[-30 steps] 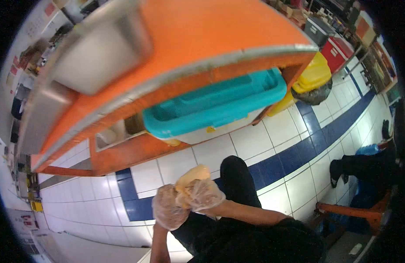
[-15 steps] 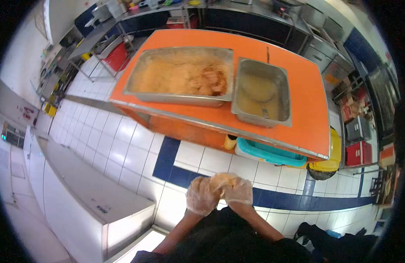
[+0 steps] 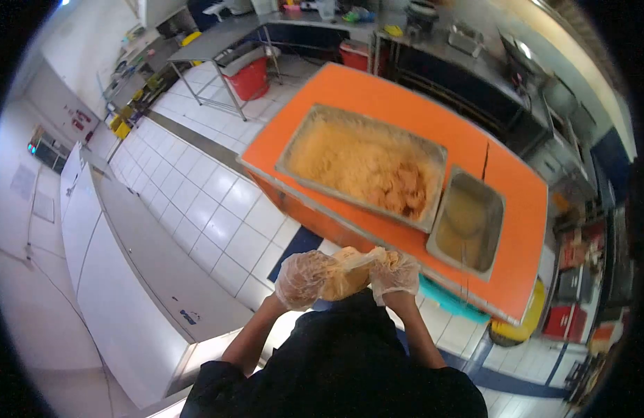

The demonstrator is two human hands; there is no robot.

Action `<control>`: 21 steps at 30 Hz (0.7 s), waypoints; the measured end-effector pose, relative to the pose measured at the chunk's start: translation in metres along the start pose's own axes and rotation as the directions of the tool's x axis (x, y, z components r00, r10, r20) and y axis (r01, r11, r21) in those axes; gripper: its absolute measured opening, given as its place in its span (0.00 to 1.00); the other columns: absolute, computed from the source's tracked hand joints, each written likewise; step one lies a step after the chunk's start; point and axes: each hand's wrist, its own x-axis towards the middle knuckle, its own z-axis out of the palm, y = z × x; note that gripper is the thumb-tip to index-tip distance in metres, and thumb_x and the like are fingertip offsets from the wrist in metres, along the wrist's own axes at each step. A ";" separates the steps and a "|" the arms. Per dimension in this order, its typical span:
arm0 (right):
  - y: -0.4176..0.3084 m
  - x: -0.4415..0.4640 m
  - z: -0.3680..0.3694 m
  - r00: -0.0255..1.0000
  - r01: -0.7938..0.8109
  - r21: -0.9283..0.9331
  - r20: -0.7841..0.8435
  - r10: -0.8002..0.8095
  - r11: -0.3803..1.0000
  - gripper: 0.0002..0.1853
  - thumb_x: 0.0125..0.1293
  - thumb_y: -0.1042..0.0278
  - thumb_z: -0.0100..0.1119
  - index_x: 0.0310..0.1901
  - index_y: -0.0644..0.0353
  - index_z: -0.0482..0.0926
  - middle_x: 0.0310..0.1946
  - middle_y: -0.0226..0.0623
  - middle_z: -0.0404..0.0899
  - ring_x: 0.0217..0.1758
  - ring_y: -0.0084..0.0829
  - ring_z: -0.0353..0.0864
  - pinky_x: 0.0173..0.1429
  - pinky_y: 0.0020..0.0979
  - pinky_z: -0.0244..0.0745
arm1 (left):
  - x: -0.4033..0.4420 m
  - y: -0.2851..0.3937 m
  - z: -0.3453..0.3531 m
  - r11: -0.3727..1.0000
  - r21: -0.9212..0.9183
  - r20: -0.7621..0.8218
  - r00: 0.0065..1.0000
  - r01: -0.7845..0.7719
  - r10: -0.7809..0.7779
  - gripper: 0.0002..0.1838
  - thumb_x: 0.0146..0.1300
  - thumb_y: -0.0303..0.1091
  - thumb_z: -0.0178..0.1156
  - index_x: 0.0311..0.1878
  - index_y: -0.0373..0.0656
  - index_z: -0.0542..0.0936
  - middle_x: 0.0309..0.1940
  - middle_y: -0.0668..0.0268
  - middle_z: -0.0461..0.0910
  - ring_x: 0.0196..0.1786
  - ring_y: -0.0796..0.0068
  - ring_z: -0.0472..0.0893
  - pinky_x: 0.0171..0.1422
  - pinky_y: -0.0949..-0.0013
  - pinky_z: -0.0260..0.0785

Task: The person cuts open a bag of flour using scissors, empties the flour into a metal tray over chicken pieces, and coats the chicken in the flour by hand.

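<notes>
Right by the orange counter, both hands, left and right, are in clear plastic gloves, gripping a bag of tan stuff held between them, just below the big metal pan.

Before you stands a worktable. On it, the left pan holds breading, with food pieces toward its right end; the right pan, just beside it, holds liquid. A tub sits below the table's near edge. A chest freezer lies to your left; behind the worktable is a counter.
</notes>
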 end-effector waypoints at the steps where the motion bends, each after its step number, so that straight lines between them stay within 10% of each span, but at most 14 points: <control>1: -0.008 0.025 -0.006 0.984 0.176 -0.088 -0.001 -0.177 0.980 0.11 0.58 0.58 0.55 0.34 0.56 0.77 0.28 0.39 0.76 0.34 0.42 0.75 0.39 0.42 0.68 | 0.031 0.029 -0.025 0.951 -0.153 0.067 0.963 0.268 -0.261 0.10 0.54 0.29 0.59 0.39 0.37 0.77 0.34 0.61 0.78 0.36 0.69 0.77 0.43 0.72 0.69; 4: -0.012 0.083 -0.002 0.937 0.344 -0.321 0.172 -0.303 0.883 0.13 0.56 0.56 0.57 0.35 0.57 0.77 0.29 0.39 0.77 0.35 0.41 0.76 0.41 0.43 0.69 | 0.064 0.011 -0.056 0.945 -0.198 -0.124 0.949 0.261 -0.288 0.08 0.55 0.29 0.58 0.37 0.36 0.76 0.33 0.61 0.77 0.36 0.70 0.76 0.41 0.72 0.69; 6: -0.029 0.122 0.003 0.981 0.189 -0.163 0.076 -0.179 0.968 0.15 0.59 0.53 0.55 0.34 0.58 0.77 0.31 0.39 0.78 0.35 0.41 0.77 0.41 0.44 0.68 | 0.084 0.006 -0.083 0.929 -0.324 -0.202 0.947 0.178 -0.251 0.09 0.57 0.32 0.60 0.36 0.36 0.76 0.34 0.63 0.76 0.37 0.73 0.76 0.40 0.72 0.70; 7: -0.030 0.139 0.009 0.979 -0.131 0.123 0.173 0.109 0.984 0.18 0.62 0.52 0.53 0.41 0.60 0.76 0.36 0.41 0.78 0.41 0.38 0.76 0.45 0.39 0.69 | 0.090 -0.003 -0.092 0.858 -0.491 -0.282 0.905 0.149 -0.319 0.10 0.57 0.34 0.60 0.37 0.37 0.76 0.35 0.64 0.76 0.38 0.73 0.75 0.41 0.71 0.70; 12: 0.014 0.219 0.102 0.993 -0.045 0.288 -0.093 0.074 0.957 0.23 0.68 0.52 0.47 0.57 0.61 0.68 0.49 0.41 0.74 0.58 0.35 0.67 0.60 0.28 0.60 | 0.135 -0.044 -0.146 0.725 -0.685 -0.516 0.752 -0.074 -0.410 0.12 0.57 0.37 0.61 0.39 0.39 0.75 0.39 0.66 0.75 0.40 0.76 0.74 0.42 0.71 0.70; 14: -0.022 0.263 0.128 0.951 -0.166 0.973 0.115 0.288 0.161 0.24 0.70 0.52 0.42 0.59 0.62 0.65 0.58 0.39 0.68 0.60 0.33 0.66 0.63 0.31 0.60 | 0.153 -0.072 -0.172 0.715 -0.692 -0.573 0.680 -0.103 -0.457 0.13 0.58 0.39 0.61 0.39 0.39 0.75 0.37 0.67 0.74 0.38 0.77 0.74 0.41 0.72 0.69; 16: -0.063 0.305 0.145 0.918 -0.241 0.965 0.191 0.347 0.107 0.27 0.69 0.53 0.43 0.63 0.62 0.59 0.63 0.37 0.60 0.62 0.31 0.64 0.65 0.34 0.59 | 0.170 -0.125 -0.192 0.751 -0.650 -0.590 0.702 -0.120 -0.399 0.15 0.58 0.40 0.61 0.40 0.39 0.75 0.36 0.67 0.73 0.37 0.77 0.73 0.40 0.73 0.69; 19: -0.090 0.357 0.193 1.000 -0.025 0.984 0.023 0.016 0.176 0.29 0.69 0.53 0.44 0.65 0.62 0.56 0.65 0.38 0.58 0.63 0.34 0.62 0.66 0.37 0.58 | 0.191 -0.203 -0.211 0.667 -0.665 -0.550 0.824 -0.335 -0.135 0.13 0.58 0.42 0.59 0.38 0.41 0.76 0.30 0.68 0.72 0.33 0.78 0.72 0.35 0.74 0.66; 21: -0.094 0.379 0.231 0.994 -0.093 0.987 0.085 0.067 0.128 0.30 0.69 0.52 0.42 0.66 0.61 0.53 0.65 0.38 0.58 0.65 0.36 0.60 0.64 0.40 0.60 | 0.195 -0.228 -0.224 0.802 -0.583 -0.425 0.890 -0.130 -0.165 0.14 0.58 0.43 0.59 0.37 0.41 0.75 0.29 0.68 0.73 0.33 0.77 0.72 0.34 0.73 0.66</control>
